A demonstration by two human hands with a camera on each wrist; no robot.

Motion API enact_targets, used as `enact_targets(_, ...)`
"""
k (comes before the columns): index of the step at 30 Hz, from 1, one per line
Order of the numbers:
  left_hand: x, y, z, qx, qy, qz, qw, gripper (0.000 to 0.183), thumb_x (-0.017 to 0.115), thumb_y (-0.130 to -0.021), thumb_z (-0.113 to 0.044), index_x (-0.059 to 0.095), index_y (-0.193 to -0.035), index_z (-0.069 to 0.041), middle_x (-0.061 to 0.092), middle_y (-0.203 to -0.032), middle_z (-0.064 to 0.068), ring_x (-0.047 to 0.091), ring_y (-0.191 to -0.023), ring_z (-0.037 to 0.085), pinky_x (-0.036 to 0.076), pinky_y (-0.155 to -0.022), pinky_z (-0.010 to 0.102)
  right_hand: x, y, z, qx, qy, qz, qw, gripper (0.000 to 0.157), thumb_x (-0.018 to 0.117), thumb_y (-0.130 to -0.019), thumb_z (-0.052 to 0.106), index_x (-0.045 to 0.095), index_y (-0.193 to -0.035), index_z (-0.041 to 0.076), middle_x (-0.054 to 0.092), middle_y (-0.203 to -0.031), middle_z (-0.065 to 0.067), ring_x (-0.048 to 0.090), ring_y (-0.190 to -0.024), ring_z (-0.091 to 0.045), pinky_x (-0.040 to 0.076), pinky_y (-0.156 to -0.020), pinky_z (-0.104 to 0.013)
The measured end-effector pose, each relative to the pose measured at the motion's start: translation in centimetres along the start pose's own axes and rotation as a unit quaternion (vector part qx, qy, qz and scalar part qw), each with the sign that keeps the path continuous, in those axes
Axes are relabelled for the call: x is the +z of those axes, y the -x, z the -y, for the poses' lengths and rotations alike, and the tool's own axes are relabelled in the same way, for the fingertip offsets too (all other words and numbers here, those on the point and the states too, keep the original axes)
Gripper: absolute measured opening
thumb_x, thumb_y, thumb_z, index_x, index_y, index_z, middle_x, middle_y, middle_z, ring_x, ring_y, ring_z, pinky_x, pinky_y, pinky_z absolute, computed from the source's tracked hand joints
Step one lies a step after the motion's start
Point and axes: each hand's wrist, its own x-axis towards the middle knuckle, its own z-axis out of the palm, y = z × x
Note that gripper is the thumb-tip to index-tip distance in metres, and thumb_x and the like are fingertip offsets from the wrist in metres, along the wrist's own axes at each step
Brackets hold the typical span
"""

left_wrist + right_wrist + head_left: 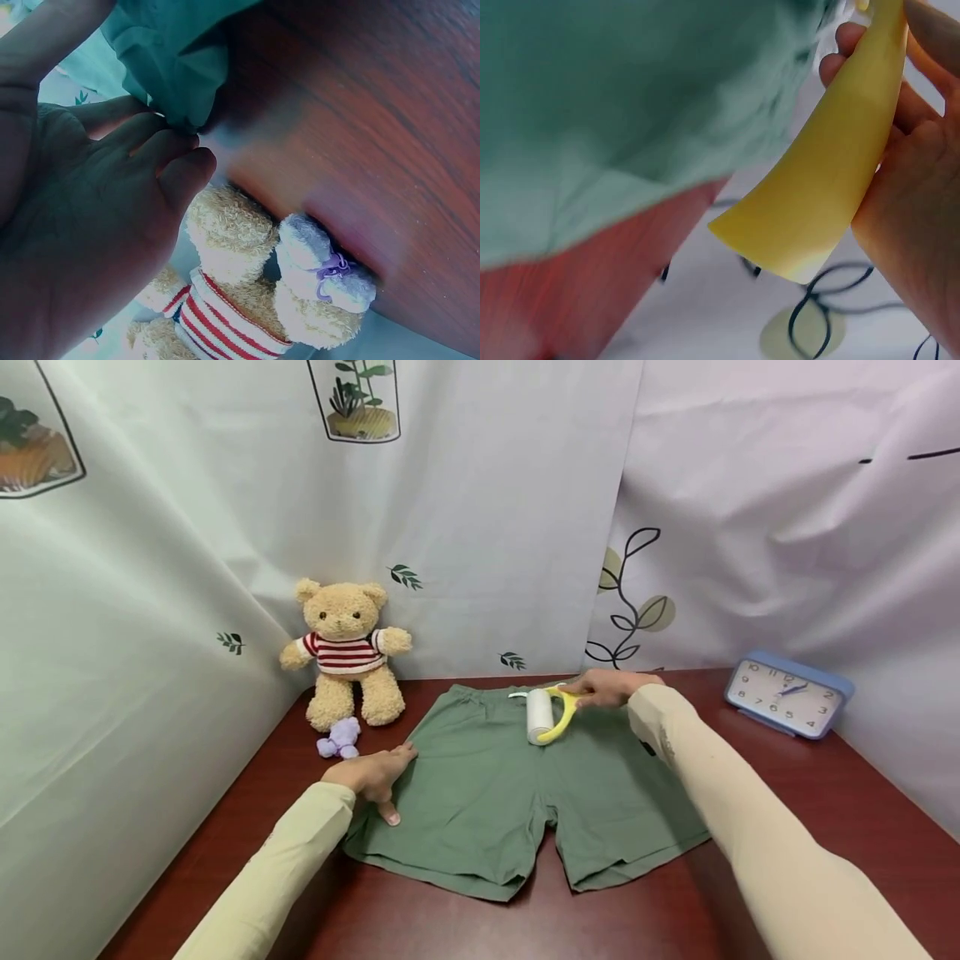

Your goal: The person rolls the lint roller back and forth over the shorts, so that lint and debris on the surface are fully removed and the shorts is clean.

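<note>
A pair of green shorts (472, 777) lies spread on the dark red table, waistband toward the back wall. My right hand (603, 687) grips the curved yellow handle of a lint roller (539, 717). Its white roll lies on the shorts near the waistband, by a white drawstring. In the right wrist view the lint roller's yellow handle (817, 157) passes between thumb and fingers. On the left edge of the shorts rests my left hand (372, 774), thumb spread from the fingers; in the left wrist view the left hand (112, 180) touches the green fabric (176, 60).
At the back left a teddy bear (342, 647) in a red-striped sweater sits against the wall. A small purple plush toy (341, 738) lies before it, close to my left hand. A blue alarm clock (787, 693) stands at the back right. Patterned cloth walls (495, 527) enclose the table.
</note>
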Motion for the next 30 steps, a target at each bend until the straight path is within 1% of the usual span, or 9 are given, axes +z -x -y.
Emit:
enact_targets(4, 0.1, -0.2, -0.1, 0.001, -0.004, 0.002, 1.0000, 0.121, 0.091, -0.066, -0.017, 0.016, -0.159, 0.001, 0.006, -0.169, 0.024, 0.011, -0.157, 0.042, 0.018, -0.126, 0.055, -0.2, 1.6, -2.0, 0.013, -0.004, 0.000, 1.000, 0.056, 0.056, -0.104, 0.022, 0.038, -0.154, 0.008, 0.041, -0.066, 0.002, 0.032, -0.056, -0.010, 0.033, -0.057, -0.025)
enact_targets(8, -0.1, -0.2, -0.1, 0.003, -0.005, 0.001, 1.0000, 0.122, 0.091, -0.066, -0.018, 0.015, -0.160, 0.002, 0.005, -0.169, 0.024, 0.010, -0.157, 0.042, 0.017, -0.126, 0.055, -0.7, 3.4, -3.7, 0.020, -0.006, 0.003, 1.000, 0.055, 0.056, -0.104, 0.022, 0.039, -0.153, 0.005, 0.047, -0.071, -0.001, 0.036, -0.061, -0.012, 0.035, -0.061, -0.026)
enact_targets(10, -0.1, -0.2, 0.0, 0.003, -0.004, 0.001, 1.0000, 0.122, 0.091, -0.066, -0.018, 0.015, -0.159, 0.002, 0.005, -0.169, 0.024, 0.010, -0.157, 0.042, 0.017, -0.126, 0.055, -1.0, 4.5, -4.5, 0.029, -0.002, 0.009, 1.000, 0.056, 0.056, -0.104, 0.023, 0.037, -0.154, 0.006, 0.046, -0.072, -0.001, 0.036, -0.062, -0.012, 0.035, -0.062, -0.027)
enact_targets(16, 0.2, 0.0, 0.3, 0.005, 0.003, 0.007, 1.0000, 0.123, 0.090, -0.067, -0.018, 0.013, -0.160, 0.003, 0.003, -0.168, 0.025, 0.008, -0.157, 0.042, 0.015, -0.127, 0.055, -1.5, 7.8, -7.3, 0.030, 0.005, 0.020, 0.999, 0.056, 0.058, -0.102, 0.022, 0.039, -0.151, 0.000, 0.043, -0.070, 0.004, 0.038, -0.064, -0.011, 0.038, -0.066, -0.027)
enact_targets(20, 0.3, 0.0, 0.4, 0.006, 0.005, 0.007, 1.0000, 0.124, 0.091, -0.066, -0.018, 0.013, -0.160, 0.002, 0.002, -0.169, 0.025, 0.007, -0.157, 0.042, 0.015, -0.127, 0.055, -1.6, 10.3, -9.1, 0.059, 0.006, 0.029, 0.998, 0.056, 0.057, -0.103, 0.019, 0.038, -0.151, -0.003, 0.048, -0.075, 0.002, 0.040, -0.066, -0.013, 0.038, -0.067, -0.028)
enact_targets(24, 0.1, -0.1, 0.4, 0.002, -0.002, 0.010, 0.9999, 0.123, 0.090, -0.067, -0.019, 0.012, -0.160, 0.001, 0.002, -0.169, 0.024, 0.008, -0.157, 0.041, 0.017, -0.126, 0.056, -1.7, 11.9, -9.9, 0.087, -0.006, 0.021, 0.996, 0.057, 0.057, -0.103, 0.019, 0.037, -0.152, -0.002, 0.059, -0.088, -0.005, 0.049, -0.076, -0.016, 0.042, -0.073, -0.031)
enact_targets(25, 0.1, -0.1, 0.4, 0.000, -0.005, 0.010, 0.9999, 0.122, 0.090, -0.068, -0.019, 0.012, -0.160, 0.001, 0.002, -0.169, 0.024, 0.008, -0.157, 0.041, 0.017, -0.126, 0.056, -1.7, 12.1, -9.9, 0.087, -0.006, 0.015, 0.996, 0.057, 0.057, -0.103, 0.019, 0.037, -0.152, -0.001, 0.063, -0.095, -0.008, 0.051, -0.082, -0.016, 0.042, -0.075, -0.032)
enact_targets(28, 0.1, 0.1, 0.3, 0.004, -0.010, 0.003, 0.9999, 0.121, 0.090, -0.068, -0.018, 0.014, -0.160, 0.002, 0.002, -0.168, 0.025, 0.008, -0.157, 0.043, 0.017, -0.126, 0.056, -1.7, 12.1, -9.8, 0.077, -0.016, 0.003, 0.997, 0.056, 0.057, -0.102, 0.016, 0.038, -0.152, -0.002, 0.063, -0.094, -0.014, 0.051, -0.080, -0.018, 0.042, -0.073, -0.032)
enact_targets(30, 0.4, 0.4, 0.1, 0.013, -0.008, -0.010, 0.9998, 0.118, 0.090, -0.067, -0.017, 0.018, -0.159, 0.003, 0.004, -0.168, 0.026, 0.008, -0.157, 0.044, 0.018, -0.126, 0.057, -1.9, 12.1, -9.5, 0.059, -0.010, -0.005, 0.998, 0.055, 0.058, -0.101, 0.013, 0.041, -0.150, -0.003, 0.066, -0.103, -0.021, 0.053, -0.083, -0.019, 0.043, -0.074, -0.032)
